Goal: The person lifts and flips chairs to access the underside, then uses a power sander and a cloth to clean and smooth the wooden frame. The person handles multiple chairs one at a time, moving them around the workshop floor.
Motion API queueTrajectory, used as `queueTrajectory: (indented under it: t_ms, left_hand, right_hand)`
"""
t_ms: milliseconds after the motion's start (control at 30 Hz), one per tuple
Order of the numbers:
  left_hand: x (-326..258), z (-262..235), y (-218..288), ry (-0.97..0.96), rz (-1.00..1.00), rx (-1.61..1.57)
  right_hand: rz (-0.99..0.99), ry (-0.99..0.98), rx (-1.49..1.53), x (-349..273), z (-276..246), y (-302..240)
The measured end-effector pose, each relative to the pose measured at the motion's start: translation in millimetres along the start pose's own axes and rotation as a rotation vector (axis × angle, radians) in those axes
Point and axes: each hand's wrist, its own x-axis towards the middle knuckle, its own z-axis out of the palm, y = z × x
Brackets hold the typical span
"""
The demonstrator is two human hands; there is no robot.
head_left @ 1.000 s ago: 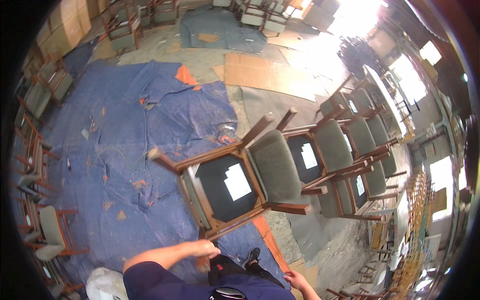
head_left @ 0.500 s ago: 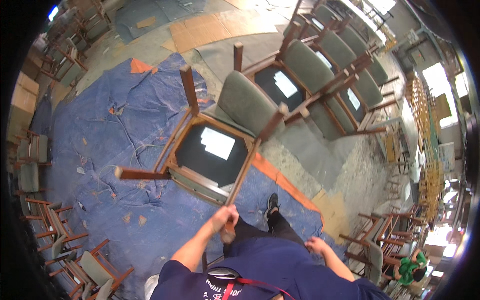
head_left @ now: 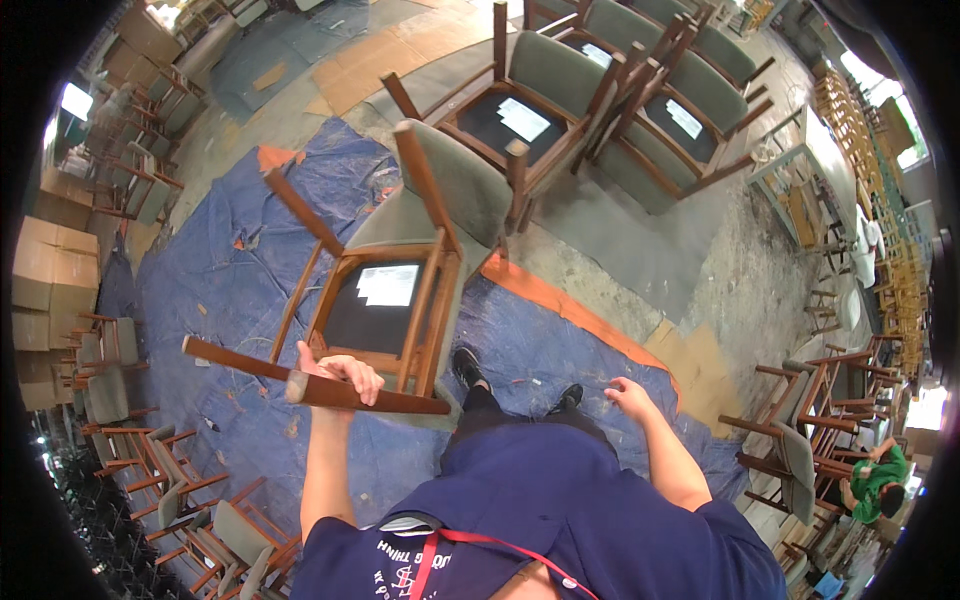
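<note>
My left hand [head_left: 340,372] grips the front rail of a wooden chair [head_left: 400,250] with grey-green padding. The chair is tipped over with its underside facing me, a white label on the black base, and its legs stick out toward me and to the left. It hangs over a blue tarp [head_left: 220,290] on the floor. My right hand [head_left: 630,395] is held out to the side near my right hip, fingers loosely apart, holding nothing. My black shoes [head_left: 465,365] stand on the tarp just below the chair.
A row of matching chairs [head_left: 600,90] lies tipped on the concrete behind. More chairs are stacked at the left [head_left: 120,360] and right [head_left: 810,440] edges. Cardboard boxes [head_left: 50,270] stand far left. A person in green [head_left: 875,485] crouches at the right edge.
The chair has swung nearer and turned, its legs now pointing toward me and left. My left hand keeps its hold on the frame. The view has shifted toward the row of chairs.
</note>
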Motion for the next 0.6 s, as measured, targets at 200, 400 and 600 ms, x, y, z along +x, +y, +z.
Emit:
queueTrajectory:
  t_ms: [200, 400, 600]
  left_hand:
    - [-2.1, 108.8, -8.0, 0.182, 0.171, 0.069]
    - [-11.8, 212.3, 15.5, 0.011, 0.404, 0.376]
    - [-8.7, 325.1, 99.2, -0.13, 0.591, 0.559]
  right_hand:
    - [0.168, 0.117, 0.058, -33.9, -80.1, 151.8]
    - [0.271, 0.168, 0.171, -56.3, -154.5, 243.7]
    - [0.003, -0.017, 0.215, -10.4, -159.0, 200.7]
